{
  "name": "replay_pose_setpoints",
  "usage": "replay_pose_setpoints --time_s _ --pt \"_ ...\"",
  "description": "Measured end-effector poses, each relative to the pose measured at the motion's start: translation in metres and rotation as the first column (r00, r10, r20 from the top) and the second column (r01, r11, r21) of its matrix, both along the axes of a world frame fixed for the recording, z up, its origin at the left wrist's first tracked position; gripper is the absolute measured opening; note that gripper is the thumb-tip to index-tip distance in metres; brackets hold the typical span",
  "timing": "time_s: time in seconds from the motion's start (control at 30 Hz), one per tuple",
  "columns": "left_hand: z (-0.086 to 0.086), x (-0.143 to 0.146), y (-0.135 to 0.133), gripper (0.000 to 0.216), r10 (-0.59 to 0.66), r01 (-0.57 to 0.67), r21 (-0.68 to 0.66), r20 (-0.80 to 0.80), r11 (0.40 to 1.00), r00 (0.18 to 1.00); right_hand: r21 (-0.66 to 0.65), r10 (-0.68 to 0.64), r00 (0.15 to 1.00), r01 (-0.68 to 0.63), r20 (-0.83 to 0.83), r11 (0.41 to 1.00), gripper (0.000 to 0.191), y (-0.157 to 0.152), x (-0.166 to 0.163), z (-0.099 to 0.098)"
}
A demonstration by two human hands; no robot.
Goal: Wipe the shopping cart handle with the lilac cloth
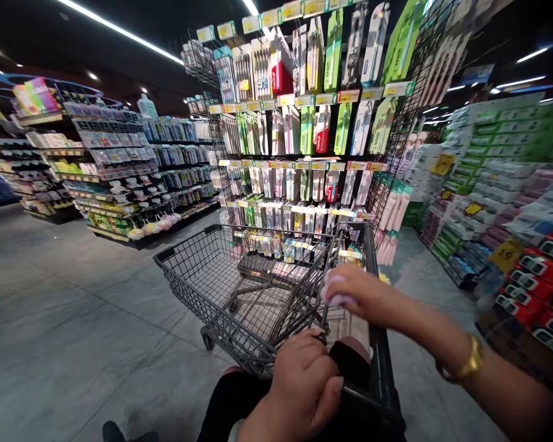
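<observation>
A dark wire shopping cart stands in front of me in a shop aisle, its basket holding no goods that I can see. My left hand is closed over the cart's black handle bar at the near end. My right hand reaches across over the cart's folding child-seat flap, fingers curled and smeared by motion; what they hold, if anything, I cannot make out. A gold bangle sits on my right wrist.
A wire rack of hanging toothbrush packs rises just beyond the cart. Shelves of packaged goods line the left. Stacked tissue packs and red boxes fill the right. Grey tiled floor spreads to the left.
</observation>
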State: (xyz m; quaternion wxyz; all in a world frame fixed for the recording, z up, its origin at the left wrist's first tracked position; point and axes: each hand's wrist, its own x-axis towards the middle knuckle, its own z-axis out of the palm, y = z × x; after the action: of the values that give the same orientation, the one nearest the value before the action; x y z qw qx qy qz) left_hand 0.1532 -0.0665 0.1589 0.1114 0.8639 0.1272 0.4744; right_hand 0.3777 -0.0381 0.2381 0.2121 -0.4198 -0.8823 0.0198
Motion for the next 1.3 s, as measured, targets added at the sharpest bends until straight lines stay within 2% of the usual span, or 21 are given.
replay_pose_setpoints --time_s 0.07,0.13,0.2,0.23,0.3,0.4,0.47,0.57,0.63,0.7,0.77,0.83,0.9,1.0,1.13,1.2,1.3 --pt "0.001 0.0 0.0 0.027 0.002 -0.003 -0.008 -0.02 1.0 1.0 0.096 -0.197 0.98 0.2 -0.034 0.975 0.025 0.016 0.022 -0.01" --pt "0.001 0.001 0.0 0.028 0.01 -0.01 -0.009 -0.03 1.0 1.0 0.208 -0.29 0.946 0.316 -0.143 0.926 0.022 0.016 0.03 -0.019" --pt "0.0 0.0 0.0 0.028 0.012 -0.012 -0.003 -0.023 1.0 1.0 0.322 -0.249 0.924 0.339 -0.289 0.884 0.018 -0.004 0.021 -0.027" --pt "-0.001 0.0 0.0 0.028 0.012 -0.012 0.003 -0.014 1.0 1.0 0.353 -0.174 0.92 0.303 -0.351 0.885 0.017 -0.021 0.012 -0.03" --pt "-0.002 -0.003 0.0 0.028 0.014 -0.014 0.018 0.008 1.0 1.0 0.339 -0.024 0.916 0.172 -0.4 0.925 0.019 -0.058 -0.005 -0.038" --pt "-0.003 -0.007 -0.001 0.031 0.018 -0.018 0.023 0.025 1.0 1.0 0.313 -0.002 0.894 0.159 -0.448 0.936 0.024 -0.094 -0.015 -0.051" --pt "-0.002 -0.007 -0.001 0.032 0.018 -0.018 0.016 0.016 1.0 1.0 0.315 -0.074 0.862 0.262 -0.502 0.912 0.024 -0.096 -0.008 -0.061" --pt "0.0 -0.004 0.001 0.033 0.019 -0.019 0.013 -0.014 1.0 1.0 0.279 -0.252 0.754 0.499 -0.607 0.821 0.02 -0.083 0.005 -0.073" --pt "0.0 -0.001 0.002 0.033 0.015 -0.015 0.012 -0.028 1.0 1.0 0.254 -0.33 0.7 0.591 -0.634 0.766 0.019 -0.081 0.007 -0.075" --pt "0.0 0.001 0.004 0.032 0.007 -0.007 0.012 -0.032 1.0 0.999 0.284 -0.307 0.744 0.551 -0.594 0.785 0.019 -0.092 0.003 -0.075" --pt "-0.001 0.001 0.005 0.031 0.003 -0.003 0.016 -0.034 1.0 0.999 0.368 -0.207 0.832 0.433 -0.515 0.823 0.018 -0.11 -0.003 -0.076" --pt "-0.002 -0.001 0.006 0.03 0.002 -0.001 0.019 -0.031 1.0 1.0 0.43 -0.136 0.88 0.351 -0.455 0.832 0.016 -0.125 -0.008 -0.08" --pt "-0.003 -0.002 0.006 0.028 0.002 -0.001 0.017 -0.022 1.0 1.0 0.424 -0.156 0.871 0.374 -0.465 0.825 0.015 -0.13 -0.007 -0.084" --pt "-0.002 -0.001 0.006 0.026 0.0 0.0 0.008 -0.009 1.0 1.0 0.323 -0.252 0.829 0.447 -0.498 0.834 0.016 -0.116 0.001 -0.083" --pt "-0.001 0.002 0.007 0.027 0.001 -0.001 0.001 -0.02 1.0 1.0 0.32 -0.33 0.802 0.523 -0.498 0.79 0.017 -0.095 0.005 -0.066" --pt "0.0 0.002 0.007 0.027 0.002 -0.002 0.002 -0.016 1.0 1.0 0.364 -0.247 0.865 0.421 -0.437 0.83 0.018 -0.098 -0.002 -0.057" --pt "0.002 -0.001 0.006 0.024 -0.004 0.004 0.008 0.013 1.0 1.0 0.399 -0.038 0.942 0.177 -0.333 0.9 0.019 -0.111 -0.015 -0.049"
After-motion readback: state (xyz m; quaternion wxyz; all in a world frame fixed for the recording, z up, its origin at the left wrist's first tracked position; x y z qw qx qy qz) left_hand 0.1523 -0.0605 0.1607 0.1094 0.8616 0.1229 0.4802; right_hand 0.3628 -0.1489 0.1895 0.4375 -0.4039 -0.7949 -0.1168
